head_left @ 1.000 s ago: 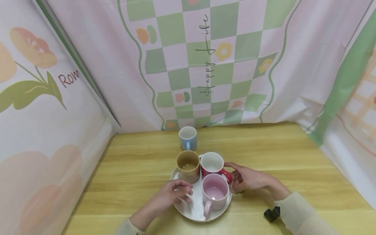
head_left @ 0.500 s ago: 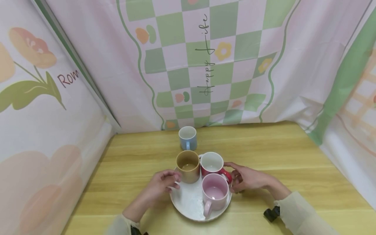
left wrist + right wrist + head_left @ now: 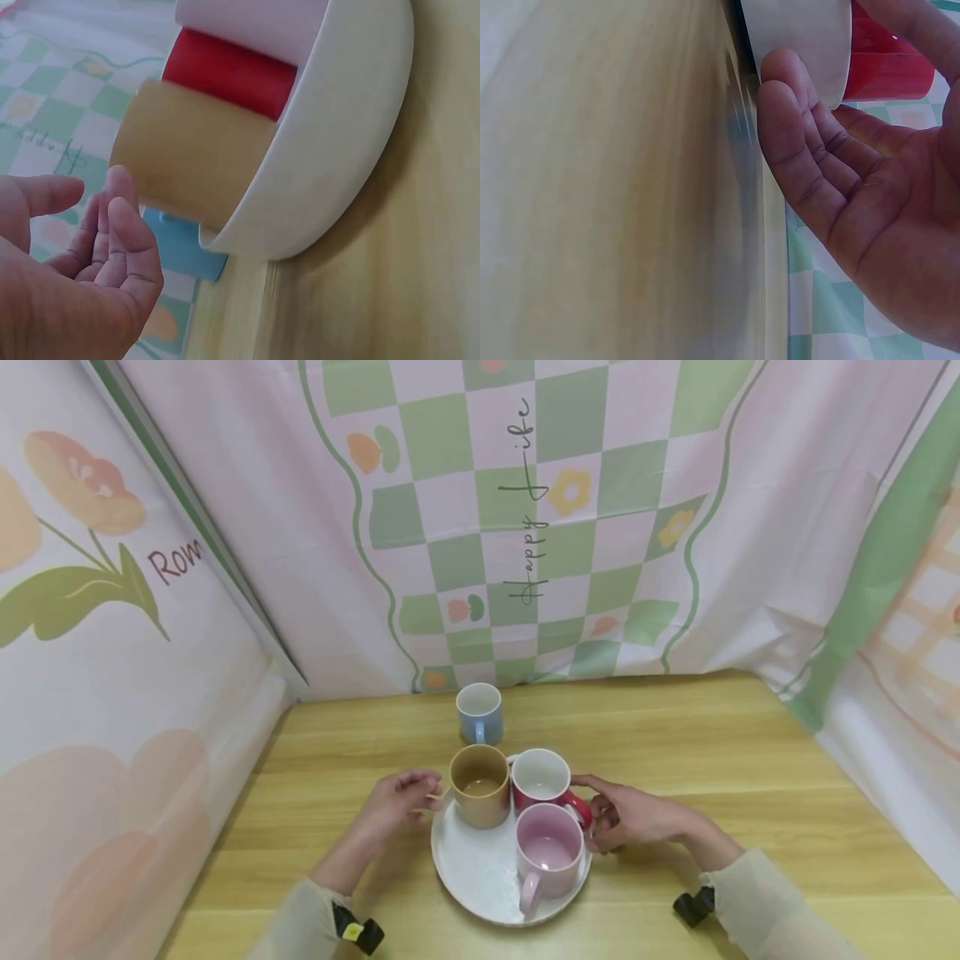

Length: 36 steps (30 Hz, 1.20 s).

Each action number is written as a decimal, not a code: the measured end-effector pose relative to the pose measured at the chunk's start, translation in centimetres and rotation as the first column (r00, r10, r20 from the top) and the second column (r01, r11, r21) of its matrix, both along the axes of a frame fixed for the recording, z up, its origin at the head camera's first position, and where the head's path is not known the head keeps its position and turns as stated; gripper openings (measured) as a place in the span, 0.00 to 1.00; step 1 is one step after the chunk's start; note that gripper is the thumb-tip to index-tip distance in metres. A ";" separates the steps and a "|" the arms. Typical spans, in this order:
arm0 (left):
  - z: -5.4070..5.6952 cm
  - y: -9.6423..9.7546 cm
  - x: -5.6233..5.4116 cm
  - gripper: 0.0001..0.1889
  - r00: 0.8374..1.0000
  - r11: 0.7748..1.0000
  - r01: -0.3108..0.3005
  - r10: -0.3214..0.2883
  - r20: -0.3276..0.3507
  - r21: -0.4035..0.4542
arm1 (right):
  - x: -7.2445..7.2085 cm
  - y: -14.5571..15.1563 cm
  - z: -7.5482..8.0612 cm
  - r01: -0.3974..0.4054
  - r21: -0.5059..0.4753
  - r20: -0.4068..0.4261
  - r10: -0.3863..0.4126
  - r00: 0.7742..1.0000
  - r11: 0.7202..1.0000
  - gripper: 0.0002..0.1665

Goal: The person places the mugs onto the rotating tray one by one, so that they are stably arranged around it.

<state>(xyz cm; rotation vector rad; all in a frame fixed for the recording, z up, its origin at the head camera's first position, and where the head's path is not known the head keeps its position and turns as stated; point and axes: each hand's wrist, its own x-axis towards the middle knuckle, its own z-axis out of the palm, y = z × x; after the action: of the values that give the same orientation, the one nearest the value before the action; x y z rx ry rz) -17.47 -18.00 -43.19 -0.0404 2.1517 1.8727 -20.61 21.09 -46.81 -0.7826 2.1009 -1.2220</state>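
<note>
A round white plate [image 3: 476, 877] carries a tan mug [image 3: 480, 810], a mug red outside and white inside [image 3: 542, 775], and a pink mug [image 3: 550, 860]. My left hand [image 3: 397, 802] is just left of the tan mug, fingers loosely bent around nothing. In the left wrist view, a gap separates the thumb from those fingers, which overlap the tan mug's [image 3: 195, 154] edge. My right hand [image 3: 637, 814] is at the plate's right side by the red handle. The right wrist view shows its extended fingertips against the plate's outer wall [image 3: 802, 30], thumb beside the red mug [image 3: 889, 71].
A light blue mug [image 3: 480, 720] stands on the wooden table [image 3: 637, 718] behind the plate. A checkered curtain [image 3: 525, 527] hangs along the table's back edge, and a printed panel [image 3: 112, 693] rises at the left.
My left hand has moved left and slightly up, from over the plate's left part to beyond its left rim. The right hand, plate and mugs stay about where they were.
</note>
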 end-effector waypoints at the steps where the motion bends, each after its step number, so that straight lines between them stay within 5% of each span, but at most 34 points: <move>1: 0.0 -0.1 -0.2 0.23 1.000 1.000 -0.005 0.005 0.001 -0.005 | 0.0 0.0 0.0 -0.001 0.000 -0.001 0.001 1.000 1.000 0.58; 17: -0.1 -0.7 -3.8 0.19 0.999 0.998 -0.050 0.051 0.016 -0.026 | -0.1 0.0 0.0 0.005 0.006 -0.007 -0.005 1.000 1.000 0.58; 36: -1.1 0.8 -7.5 0.20 0.999 0.999 -0.018 0.020 0.042 -0.044 | -0.2 0.1 -0.2 0.007 0.002 -0.010 -0.007 1.000 1.000 0.58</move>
<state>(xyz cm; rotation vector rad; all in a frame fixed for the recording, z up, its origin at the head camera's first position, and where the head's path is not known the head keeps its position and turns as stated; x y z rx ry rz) -24.95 -17.21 -44.33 -0.1096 2.1713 1.8182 -20.78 21.14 -46.97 -0.7829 2.1147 -1.2225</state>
